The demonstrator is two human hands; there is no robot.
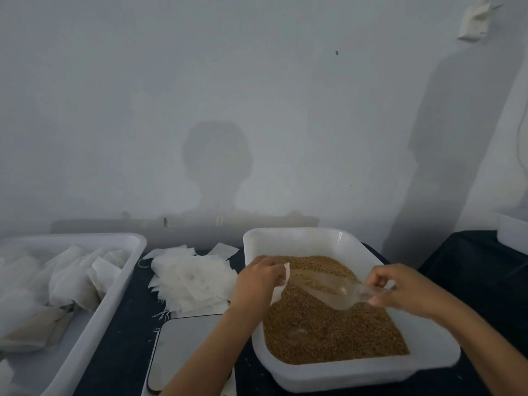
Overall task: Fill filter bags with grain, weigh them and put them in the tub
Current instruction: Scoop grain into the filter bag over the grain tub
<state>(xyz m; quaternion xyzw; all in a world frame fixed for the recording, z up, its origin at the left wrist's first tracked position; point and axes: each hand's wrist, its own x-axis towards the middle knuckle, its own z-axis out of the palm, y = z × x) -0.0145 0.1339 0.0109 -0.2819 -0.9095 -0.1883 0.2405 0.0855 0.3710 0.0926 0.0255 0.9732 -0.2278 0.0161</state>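
Observation:
A white tub (300,235) in front of me holds brown grain (328,335). Over it, my left hand (257,281) grips a white filter bag (283,281) with its mouth turned right. My right hand (405,287) holds the handle of a clear plastic scoop (328,287), whose tip points into the bag's mouth. A pile of empty filter bags (191,278) lies to the left of the grain tub. At far left, a second white tub (94,315) contains several filled bags (57,281). A flat scale (183,347) sits under my left forearm.
A dark cloth (125,324) covers the table. A bare wall rises close behind the tubs. At far right a white box (514,230) stands on another dark-covered surface.

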